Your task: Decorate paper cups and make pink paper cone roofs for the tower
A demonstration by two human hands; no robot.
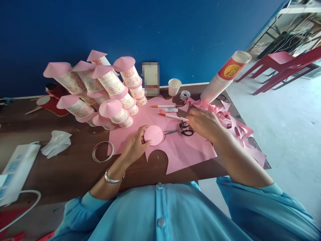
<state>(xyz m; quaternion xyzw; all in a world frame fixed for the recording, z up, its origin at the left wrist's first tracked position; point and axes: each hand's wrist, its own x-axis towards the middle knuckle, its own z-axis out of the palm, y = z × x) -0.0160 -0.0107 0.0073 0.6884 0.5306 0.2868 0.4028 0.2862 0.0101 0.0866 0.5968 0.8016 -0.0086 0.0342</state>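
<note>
My left hand (pixel 136 144) grips a pink paper disc (pixel 153 135) by its left edge, thumb below and fingers above. A cut line runs in from the disc's right side. Right of it, black-handled scissors (pixel 184 130) lie on a large pink paper sheet (pixel 195 147) with curved cut-outs. Over the sheet's right part, my right hand (pixel 203 122) is curled with its fingertips pointing down, next to the scissor handles and the end of an orange-capped marker (pixel 172 116). What those fingers hold, if anything, is hidden.
Pink-roofed paper-cup towers (pixel 110 80) stand at the left back. A tall cup stack (pixel 220 78) leans at the right, beside pink scraps (pixel 233 125). A single cup (pixel 174 87) and small tape roll (pixel 185 94) stand near the wall. A larger tape roll (pixel 93 154) lies left.
</note>
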